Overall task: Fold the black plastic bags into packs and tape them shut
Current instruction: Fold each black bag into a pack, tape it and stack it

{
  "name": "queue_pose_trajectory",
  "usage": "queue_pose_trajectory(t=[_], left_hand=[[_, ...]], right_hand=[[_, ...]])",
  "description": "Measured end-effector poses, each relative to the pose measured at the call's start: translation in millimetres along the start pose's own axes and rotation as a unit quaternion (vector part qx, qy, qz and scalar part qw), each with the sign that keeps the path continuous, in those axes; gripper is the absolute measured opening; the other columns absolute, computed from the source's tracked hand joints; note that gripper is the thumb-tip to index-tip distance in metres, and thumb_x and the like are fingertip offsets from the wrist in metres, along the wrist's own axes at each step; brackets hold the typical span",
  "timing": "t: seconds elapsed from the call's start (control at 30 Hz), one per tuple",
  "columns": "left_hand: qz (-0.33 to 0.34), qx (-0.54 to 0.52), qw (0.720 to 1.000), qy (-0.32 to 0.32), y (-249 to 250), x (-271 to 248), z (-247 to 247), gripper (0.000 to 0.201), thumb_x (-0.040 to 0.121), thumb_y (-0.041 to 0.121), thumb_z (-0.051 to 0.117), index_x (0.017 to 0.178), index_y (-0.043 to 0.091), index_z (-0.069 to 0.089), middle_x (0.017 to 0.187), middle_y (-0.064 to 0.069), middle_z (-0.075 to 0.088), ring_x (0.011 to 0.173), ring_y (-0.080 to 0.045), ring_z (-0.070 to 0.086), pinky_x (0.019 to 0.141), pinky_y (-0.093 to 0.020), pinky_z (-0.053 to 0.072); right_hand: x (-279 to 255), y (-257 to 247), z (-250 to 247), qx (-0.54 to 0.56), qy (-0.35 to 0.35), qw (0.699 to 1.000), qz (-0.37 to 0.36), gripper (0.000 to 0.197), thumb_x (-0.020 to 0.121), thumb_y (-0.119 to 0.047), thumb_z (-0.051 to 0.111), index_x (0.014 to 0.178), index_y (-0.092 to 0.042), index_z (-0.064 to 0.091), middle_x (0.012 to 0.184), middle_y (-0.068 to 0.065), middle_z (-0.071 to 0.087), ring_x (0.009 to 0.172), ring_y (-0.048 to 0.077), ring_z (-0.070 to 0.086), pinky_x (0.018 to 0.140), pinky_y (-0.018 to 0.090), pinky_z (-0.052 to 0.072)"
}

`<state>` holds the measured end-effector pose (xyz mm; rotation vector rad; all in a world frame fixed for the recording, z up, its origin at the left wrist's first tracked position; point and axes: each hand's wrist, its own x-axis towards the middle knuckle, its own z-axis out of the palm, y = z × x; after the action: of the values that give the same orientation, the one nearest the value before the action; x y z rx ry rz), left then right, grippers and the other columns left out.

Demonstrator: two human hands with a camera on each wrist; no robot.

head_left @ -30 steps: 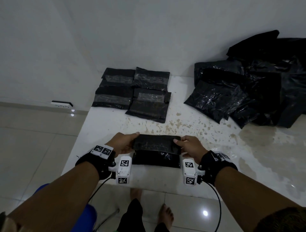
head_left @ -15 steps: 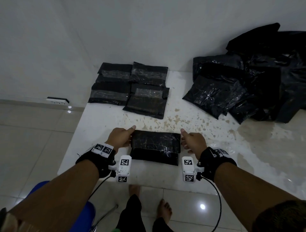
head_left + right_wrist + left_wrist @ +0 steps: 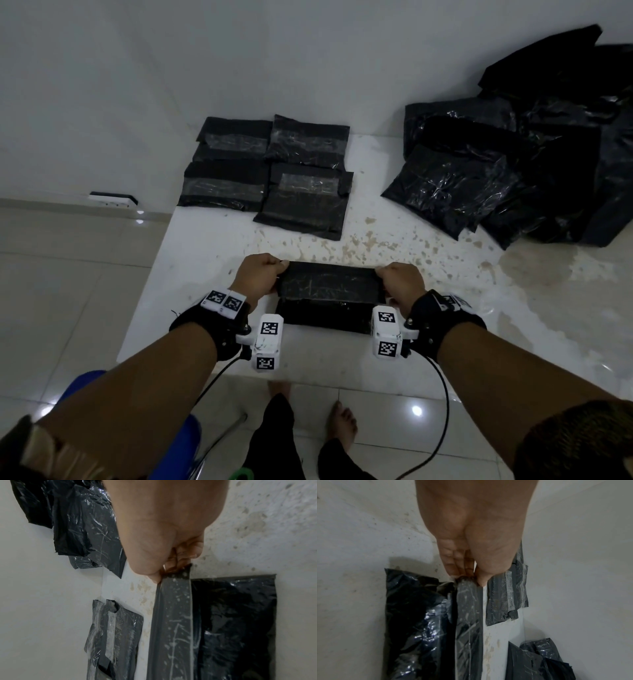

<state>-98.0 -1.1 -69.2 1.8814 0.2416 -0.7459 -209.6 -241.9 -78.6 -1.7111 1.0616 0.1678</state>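
Note:
A black plastic bag (image 3: 329, 298) lies partly folded near the front edge of the white table (image 3: 205, 246). Its far flap (image 3: 330, 282) is lifted and turned toward me. My left hand (image 3: 262, 274) pinches the flap's left end (image 3: 467, 582); my right hand (image 3: 399, 279) pinches its right end (image 3: 178, 574). The rest of the bag (image 3: 419, 622) (image 3: 236, 615) lies flat on the table below the flap. Several taped black packs (image 3: 270, 174) lie in a group at the table's back left. No tape roll is in view.
A heap of loose black bags (image 3: 534, 157) fills the back right of the table against the wall. The tabletop is stained in the middle (image 3: 370, 240). Below the front edge are the tiled floor, my bare feet (image 3: 339, 425) and a blue stool (image 3: 82, 387).
Half a second ago my hands lay beside the bag's ends with thumbs out. Now both pinch the flap's ends and hold it up, folded toward me.

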Motion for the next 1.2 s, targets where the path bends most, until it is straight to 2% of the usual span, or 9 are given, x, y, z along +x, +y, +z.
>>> queue_pose_trajectory(t=[0.1,0.27,0.37,0.5,0.6,0.7,0.9,1.03,1.2], left_hand=[[0.021,0.01,1.0,0.0,-1,0,0,0.024,0.091,0.024,0.069,0.077,0.006,0.062,0.086,-0.016,0.065,0.082,-0.027,0.063,0.073,-0.036,0.056],[0.027,0.076,0.993,-0.091,-3,-4,-4,0.043,0.075,0.047,0.082,0.1,0.012,0.073,0.096,-0.007,0.075,0.09,-0.021,0.072,0.088,-0.04,0.058],[0.045,0.12,0.984,-0.124,-6,-8,-2,0.032,0.078,0.036,0.082,0.104,0.02,0.073,0.101,-0.002,0.075,0.096,-0.018,0.07,0.091,-0.033,0.055],[0.071,0.16,0.974,-0.142,-7,-17,3,0.029,0.085,0.028,0.076,0.112,0.022,0.069,0.103,0.004,0.071,0.095,-0.008,0.064,0.081,-0.019,0.05],[0.083,0.168,0.972,-0.145,-11,-17,4,0.033,0.086,0.033,0.074,0.117,0.025,0.067,0.11,0.004,0.07,0.104,-0.012,0.064,0.096,-0.03,0.05],[0.083,0.168,0.969,-0.162,-11,-20,7,0.041,0.082,0.035,0.078,0.121,0.024,0.066,0.114,0.007,0.069,0.107,-0.009,0.062,0.098,-0.028,0.048],[0.08,0.165,0.977,-0.107,-19,-18,5,0.028,0.087,0.032,0.072,0.107,0.011,0.071,0.103,-0.005,0.073,0.097,-0.02,0.069,0.094,-0.041,0.054],[0.08,0.145,0.983,-0.073,-22,-17,4,0.029,0.088,0.036,0.071,0.095,0.008,0.068,0.093,-0.008,0.073,0.09,-0.025,0.07,0.087,-0.045,0.056],[0.074,0.133,0.987,-0.055,-27,-17,0,0.033,0.085,0.039,0.073,0.077,0.01,0.061,0.08,-0.01,0.067,0.087,-0.034,0.068,0.083,-0.052,0.054]], right_hand=[[-7,-3,-1,0.004,-0.002,1.0,-0.005,0.043,0.096,-0.039,0.059,0.066,-0.009,0.056,0.066,0.01,0.059,0.06,0.026,0.056,0.051,0.027,0.041],[-25,-4,-12,-0.094,-0.069,0.991,-0.059,0.053,0.076,-0.062,0.073,0.076,-0.01,0.062,0.075,0.012,0.07,0.062,0.02,0.063,0.047,0.023,0.041],[-24,3,-13,-0.149,-0.098,0.98,-0.086,0.055,0.07,-0.061,0.079,0.074,-0.009,0.064,0.067,0.011,0.067,0.055,0.016,0.058,0.046,0.022,0.039],[-22,9,-9,-0.204,-0.098,0.968,-0.11,0.05,0.076,-0.05,0.08,0.056,-0.016,0.049,0.057,0.001,0.052,0.057,0.013,0.052,0.053,0.025,0.037],[-25,15,-7,-0.248,-0.089,0.956,-0.129,0.054,0.085,-0.046,0.072,0.052,-0.017,0.041,0.052,-0.002,0.041,0.05,0.009,0.042,0.046,0.022,0.027],[-25,22,-5,-0.261,-0.083,0.951,-0.141,0.055,0.089,-0.043,0.068,0.053,-0.017,0.036,0.055,-0.002,0.038,0.05,0.008,0.038,0.045,0.023,0.023],[-25,33,-7,-0.198,-0.069,0.965,-0.159,0.053,0.09,-0.041,0.068,0.057,-0.017,0.034,0.058,0.0,0.037,0.055,0.014,0.041,0.053,0.03,0.028],[-21,38,-10,-0.122,-0.099,0.979,-0.128,0.038,0.086,-0.05,0.07,0.074,-0.019,0.052,0.075,0.003,0.063,0.073,0.024,0.063,0.057,0.028,0.041],[-20,38,-13,-0.147,-0.106,0.974,-0.137,0.028,0.083,-0.03,0.076,0.074,-0.021,0.051,0.087,0.011,0.07,0.078,0.027,0.065,0.062,0.029,0.048]])
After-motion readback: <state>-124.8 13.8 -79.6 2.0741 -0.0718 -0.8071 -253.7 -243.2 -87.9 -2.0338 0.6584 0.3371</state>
